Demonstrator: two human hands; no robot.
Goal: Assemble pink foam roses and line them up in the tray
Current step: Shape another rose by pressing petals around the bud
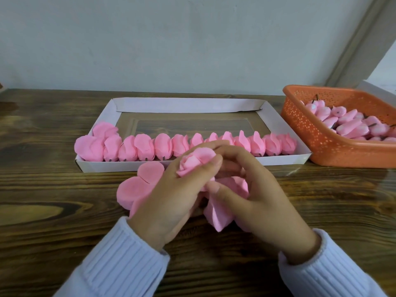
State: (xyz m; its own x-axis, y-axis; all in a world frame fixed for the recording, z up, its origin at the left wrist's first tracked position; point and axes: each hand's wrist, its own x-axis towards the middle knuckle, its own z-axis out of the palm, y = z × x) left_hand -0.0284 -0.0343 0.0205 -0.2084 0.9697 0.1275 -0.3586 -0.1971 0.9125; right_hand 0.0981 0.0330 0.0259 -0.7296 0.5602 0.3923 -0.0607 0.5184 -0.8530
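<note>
1. A half-made rose is gripped in the curled fingers of the left hand.
2. Its loose petals are pinched by the right hand.
3. A petal stack lies at 9 o'clock of the hands.
4. Finished roses are lined along the near wall of the tray, at 12 o'clock.
5. Buds are heaped in the orange basket, at 2 o'clock.

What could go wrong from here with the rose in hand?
The left grip curls round the rose; squeezing may crush its foam petals.
The row of roses fills the tray front; setting another behind could tip neighbours.
The petal stack sits beside the left wrist; a sweep may scatter it.
</note>
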